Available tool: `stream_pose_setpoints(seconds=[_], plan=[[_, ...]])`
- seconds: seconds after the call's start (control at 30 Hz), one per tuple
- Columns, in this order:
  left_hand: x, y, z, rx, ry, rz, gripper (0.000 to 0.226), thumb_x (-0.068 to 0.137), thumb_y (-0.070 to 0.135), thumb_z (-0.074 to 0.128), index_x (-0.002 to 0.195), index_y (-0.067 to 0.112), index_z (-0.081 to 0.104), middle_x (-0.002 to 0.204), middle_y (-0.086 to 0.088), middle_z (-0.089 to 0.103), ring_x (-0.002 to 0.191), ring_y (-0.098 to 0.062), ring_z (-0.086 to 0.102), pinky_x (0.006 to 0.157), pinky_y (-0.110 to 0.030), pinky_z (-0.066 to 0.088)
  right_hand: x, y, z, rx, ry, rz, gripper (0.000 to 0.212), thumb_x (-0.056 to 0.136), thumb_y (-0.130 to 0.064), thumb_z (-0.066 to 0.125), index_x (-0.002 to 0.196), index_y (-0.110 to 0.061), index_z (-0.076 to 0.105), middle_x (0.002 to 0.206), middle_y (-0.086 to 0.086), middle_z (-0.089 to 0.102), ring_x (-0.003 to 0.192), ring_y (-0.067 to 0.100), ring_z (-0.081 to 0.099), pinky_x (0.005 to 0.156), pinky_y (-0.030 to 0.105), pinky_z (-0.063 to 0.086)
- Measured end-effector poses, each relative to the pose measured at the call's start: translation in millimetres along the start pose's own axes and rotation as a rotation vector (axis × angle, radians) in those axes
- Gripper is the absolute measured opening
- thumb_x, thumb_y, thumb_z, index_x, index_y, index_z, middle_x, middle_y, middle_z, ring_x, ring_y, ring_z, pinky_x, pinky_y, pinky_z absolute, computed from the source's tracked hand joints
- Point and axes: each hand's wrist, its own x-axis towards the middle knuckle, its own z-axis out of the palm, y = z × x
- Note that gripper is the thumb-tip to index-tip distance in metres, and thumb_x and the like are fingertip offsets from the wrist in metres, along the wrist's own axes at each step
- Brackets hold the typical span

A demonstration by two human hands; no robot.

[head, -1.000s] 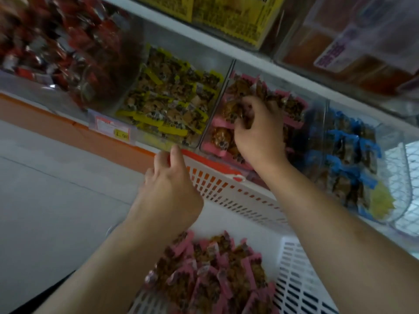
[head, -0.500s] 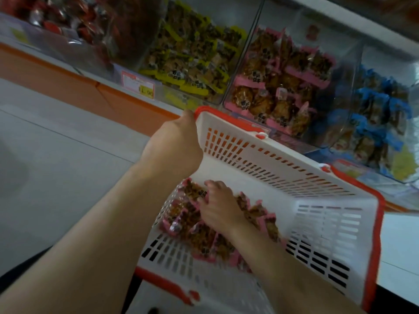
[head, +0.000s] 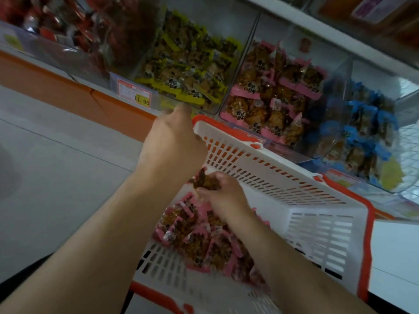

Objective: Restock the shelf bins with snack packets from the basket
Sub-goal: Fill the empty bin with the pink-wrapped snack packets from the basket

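A white plastic basket (head: 294, 177) with an orange rim is tilted up in front of the shelf. My left hand (head: 172, 141) grips its far left corner. A heap of pink-edged snack packets (head: 199, 236) lies in its lower left part. My right hand (head: 222, 193) is inside the basket, closed on a small bunch of packets (head: 205, 180) lifted just above the heap. Behind the basket, a clear shelf bin (head: 278, 91) holds the same pink packets.
Left of the pink bin is a bin of yellow-edged packets (head: 188, 64) with a price tag (head: 133, 91) reading 11.90, and further left red packets (head: 68, 26). A bin of blue packets (head: 365, 130) stands at the right. Grey floor (head: 56, 166) lies left.
My right hand came down from the pink bin into the basket, closed on some packets and now lifts them. My left hand has kept hold of the basket corner.
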Motion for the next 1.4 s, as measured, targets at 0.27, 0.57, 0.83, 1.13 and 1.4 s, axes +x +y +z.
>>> stream_pose_setpoints(seconds=[0.27,0.57,0.83,1.13,1.4], plan=[[-21,34,19,-0.473,-0.329,0.073,0.016,0.093,0.048,0.07,0.104,0.037,0.068,0.096,0.015,0.07,0.081,-0.007,0.072,0.063,-0.026,0.06,-84,-46,-103,0.481,0.145,-0.147,0.008,0.102,-0.015,0.068,0.107,-0.015,0.075,0.085,-0.001,0.079,0.072,0.016,0.077,0.069,0.022,0.056],[-23,54,46,-0.568,-0.377,0.129,0.024,0.096,0.024,0.072,0.113,0.04,0.072,0.099,0.013,0.076,0.087,-0.008,0.074,0.072,-0.034,0.064,-82,-28,-133,0.016,0.305,-0.393,0.054,0.1,-0.018,0.074,0.131,-0.057,0.053,0.115,-0.031,0.065,0.106,-0.005,0.066,0.085,0.022,0.058],[-11,31,51,0.246,-0.234,0.395,0.075,0.105,0.052,0.038,0.164,0.038,-0.007,0.169,0.023,-0.015,0.152,0.002,-0.023,0.126,-0.029,-0.005,3,-58,-171,0.04,0.548,-0.373,0.043,0.094,-0.015,0.078,0.122,-0.044,0.063,0.1,-0.02,0.067,0.089,-0.01,0.065,0.068,0.008,0.051],[-10,25,56,0.379,-0.247,0.393,0.092,0.104,0.051,0.042,0.155,0.036,-0.034,0.161,0.02,-0.039,0.145,-0.002,-0.041,0.125,-0.034,-0.014,127,-87,-179,-0.217,0.676,-0.371,0.035,0.095,-0.021,0.075,0.123,-0.033,0.058,0.117,-0.003,0.066,0.115,0.02,0.063,0.093,0.04,0.058],[-11,22,56,0.355,-0.262,0.409,0.093,0.104,0.046,0.045,0.156,0.035,-0.031,0.161,0.019,-0.038,0.144,-0.002,-0.042,0.118,-0.029,-0.019,128,-81,-174,-0.692,0.764,-0.354,0.045,0.097,-0.036,0.071,0.138,-0.023,0.057,0.148,0.016,0.047,0.14,0.039,0.04,0.115,0.048,0.04]])
